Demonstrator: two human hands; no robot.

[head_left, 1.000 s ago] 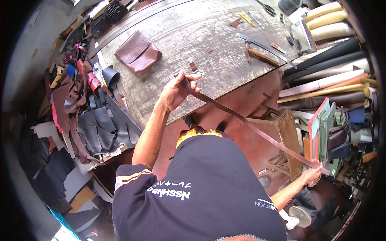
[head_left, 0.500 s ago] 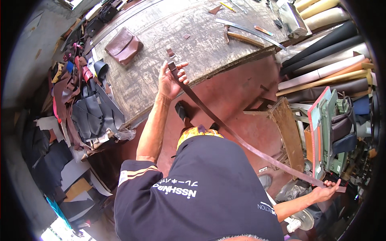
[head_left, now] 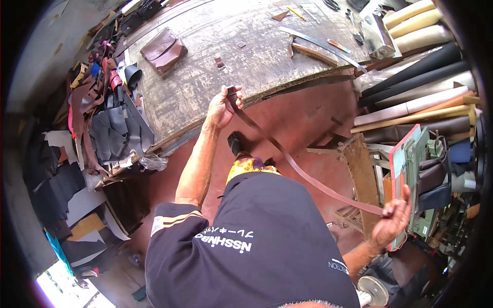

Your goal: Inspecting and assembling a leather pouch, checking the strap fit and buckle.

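A long brown leather strap point(head_left: 300, 172) hangs in a shallow curve across my front. Its dark upper end, which seems folded or fitted with a loop, is held between the thumb and fingers of my left hand point(head_left: 221, 111), close to the table's front edge. Out to the right, my right hand point(head_left: 391, 220) has the strap's other end pinched at its fingers, with some fingers raised. Just beyond my left hand, a small brown leather piece point(head_left: 220, 62) lies on the worn wooden table point(head_left: 205, 97). A brown leather bag with a flap point(head_left: 164, 50) rests farther left.
On the table's right lie a hammer point(head_left: 313, 53), a metal ruler point(head_left: 323, 47) and a yellow pencil point(head_left: 296, 13). Leather scraps point(head_left: 110, 133) heap along the left. Rolls of material point(head_left: 411, 79) and a green board with a red edge point(head_left: 405, 169) stand at right.
My right hand has come inward and upward, and the strap has gone from nearly straight to sagging. My left hand has shifted slightly right and nearer to me, still holding its end.
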